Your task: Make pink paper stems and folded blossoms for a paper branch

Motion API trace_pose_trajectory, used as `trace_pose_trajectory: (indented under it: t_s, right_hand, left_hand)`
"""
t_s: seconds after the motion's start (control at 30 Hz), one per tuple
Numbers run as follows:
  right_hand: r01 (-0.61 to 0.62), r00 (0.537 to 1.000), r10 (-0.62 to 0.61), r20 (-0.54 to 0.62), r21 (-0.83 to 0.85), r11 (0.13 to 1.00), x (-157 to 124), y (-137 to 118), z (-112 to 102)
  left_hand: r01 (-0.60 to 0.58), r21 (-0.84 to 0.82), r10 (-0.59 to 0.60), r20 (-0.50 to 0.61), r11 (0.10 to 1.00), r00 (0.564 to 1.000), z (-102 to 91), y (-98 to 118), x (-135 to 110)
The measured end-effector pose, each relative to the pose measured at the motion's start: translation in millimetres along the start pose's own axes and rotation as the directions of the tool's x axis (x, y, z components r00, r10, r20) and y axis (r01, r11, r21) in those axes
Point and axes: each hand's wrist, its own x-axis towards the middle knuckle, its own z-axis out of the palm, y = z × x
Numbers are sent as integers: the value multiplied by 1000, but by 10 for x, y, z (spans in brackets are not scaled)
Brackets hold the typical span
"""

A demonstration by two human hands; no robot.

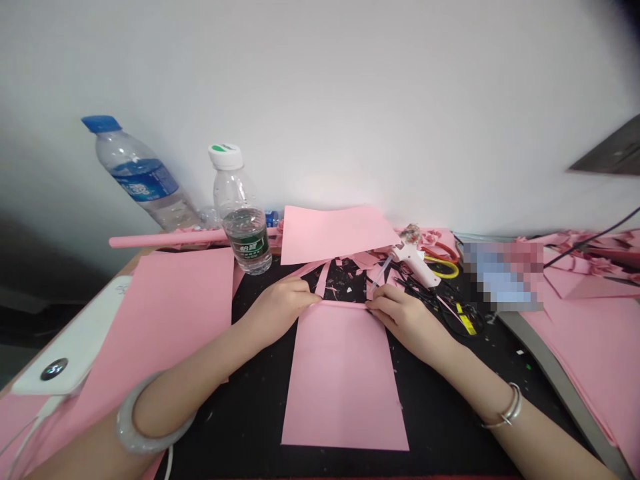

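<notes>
Pink paper sheet [343, 380] lies at the middle of the black tabletop [225, 453], its far end curled into a thin roll [343, 305]. The left hand [280, 310] and right hand [407, 320] pinch opposite ends of that roll, fingers closed on it. A white glue gun [413, 263] lies just beyond the right hand, beside yellow-handled scissors [443, 268].

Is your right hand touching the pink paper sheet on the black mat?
Touching: the head view shows the right hand with its fingers resting on the top edge of the pink paper sheet.
</notes>
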Motion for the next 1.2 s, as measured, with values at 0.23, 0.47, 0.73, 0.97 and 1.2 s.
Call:
trace_pose_trajectory:
  t_s: [0.23, 0.47, 0.73, 0.97, 1.2]
  right_hand:
    - [-3, 1000, 4, -9, 83, 997, 69, -3, -17]
    - [50, 994, -30, 108, -191, 980, -5, -73, 20]
    - [88, 992, -71, 100, -181, 979, 5, -50, -24]
    - [-60, 998, 55, 28, 206, 977, 64, -19, -46]
    - [-52, 997, 47, 65, 78, 996, 12, -67, -1]
  left_hand:
    - [-53, -4, 53, 78, 999, 996, -15, -31, -28]
    - [-41, -188, 60, 95, 981, 994, -16, -123, -43]
    - [1, -142, 10, 77, 990, 997, -87, -9, 12]
    - [-141, -8, 141, 60, 990, 988, -83, -4, -12]
    - [-124, -7, 124, 83, 992, 989, -72, -48, -30]
